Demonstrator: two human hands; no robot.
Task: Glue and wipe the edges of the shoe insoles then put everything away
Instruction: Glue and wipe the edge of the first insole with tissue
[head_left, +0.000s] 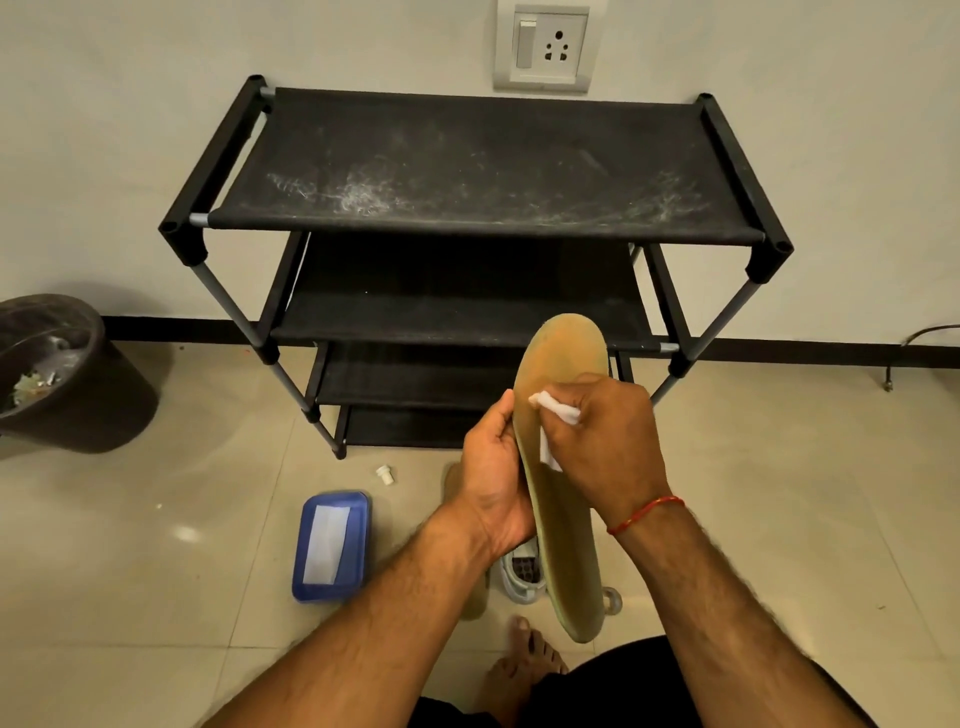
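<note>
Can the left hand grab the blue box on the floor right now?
Probably not yet: the left hand grips the insole, so it is busy. The way to the blue box looks free, though.

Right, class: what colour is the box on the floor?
The box is blue, with a white rectangle on top; head view.

Both bare forearms reach forward; the left grip (496, 488) curls thumb-up beside the right grip (608, 441), fingers pinched, knuckles upward.

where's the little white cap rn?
Head view: the white cap lies on the floor, left of centre, between the blue box and the front-left leg of the shoe rack.
</note>
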